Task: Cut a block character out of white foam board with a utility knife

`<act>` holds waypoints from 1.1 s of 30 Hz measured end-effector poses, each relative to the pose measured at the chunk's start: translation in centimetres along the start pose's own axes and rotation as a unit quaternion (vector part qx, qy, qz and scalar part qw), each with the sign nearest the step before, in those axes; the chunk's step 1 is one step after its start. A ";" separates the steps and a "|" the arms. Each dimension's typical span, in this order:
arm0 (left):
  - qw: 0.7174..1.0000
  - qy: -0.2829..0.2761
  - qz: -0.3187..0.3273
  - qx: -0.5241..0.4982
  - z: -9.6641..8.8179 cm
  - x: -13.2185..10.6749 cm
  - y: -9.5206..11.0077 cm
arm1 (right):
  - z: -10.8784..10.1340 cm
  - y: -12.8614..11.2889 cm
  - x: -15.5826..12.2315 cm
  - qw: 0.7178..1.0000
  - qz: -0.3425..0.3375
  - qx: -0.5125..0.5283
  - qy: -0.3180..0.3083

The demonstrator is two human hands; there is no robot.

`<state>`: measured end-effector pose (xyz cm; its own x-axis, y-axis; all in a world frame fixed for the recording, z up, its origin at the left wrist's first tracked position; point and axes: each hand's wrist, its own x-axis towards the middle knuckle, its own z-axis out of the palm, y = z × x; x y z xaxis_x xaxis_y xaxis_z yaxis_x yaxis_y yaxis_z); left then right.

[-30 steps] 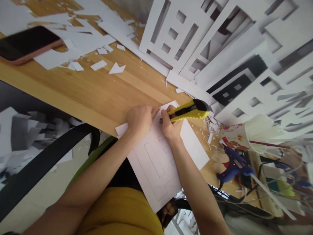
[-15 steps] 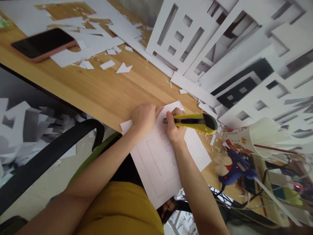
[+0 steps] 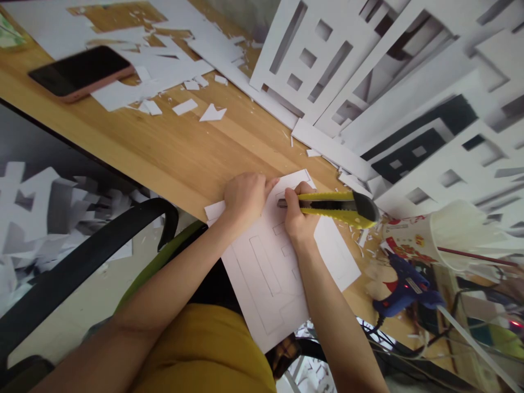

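Note:
A white sheet of card [image 3: 268,275] with pencilled rectangles lies over the near edge of the wooden table [image 3: 172,153]. My left hand [image 3: 244,197] presses down on the sheet's far left corner, fingers curled and closed on it. My right hand [image 3: 299,218] grips a yellow and black utility knife [image 3: 333,205], its blade end touching the card just right of my left fingers. The knife body points to the right.
A phone in a pink case [image 3: 79,71] lies at the far left among paper scraps. White cut-out facades [image 3: 368,82] lean at the back right. A tipped paper cup [image 3: 442,232] and a blue glue gun [image 3: 407,286] lie at the right. A black chair arm [image 3: 94,256] is at lower left.
The knife's back end has dropped from tilted up to nearly level, and the blade has drawn slightly along the card. My left hand stays pressed on the sheet. The view shifted slightly.

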<state>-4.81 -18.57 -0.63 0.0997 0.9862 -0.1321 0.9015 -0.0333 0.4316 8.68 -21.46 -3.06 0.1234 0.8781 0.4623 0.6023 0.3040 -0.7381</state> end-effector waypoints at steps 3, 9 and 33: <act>1.000 -0.003 -0.002 0.010 0.0 0.0 0.0 | -0.1 0.0 0.0 1.000 -0.002 -0.011 -0.006; 1.000 -0.012 -0.005 0.009 -0.2 0.0 0.1 | 0.0 -0.4 -0.1 0.998 -0.019 -0.062 0.010; 1.000 0.000 0.007 -0.006 -0.2 0.0 0.1 | -0.3 -1.0 -0.6 0.996 -0.028 -0.081 0.024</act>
<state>-4.84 -18.57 -0.38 0.1120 0.9857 -0.1256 0.8945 -0.0449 0.4448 8.18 -22.39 -2.44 0.1210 0.8413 0.5269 0.7285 0.2853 -0.6228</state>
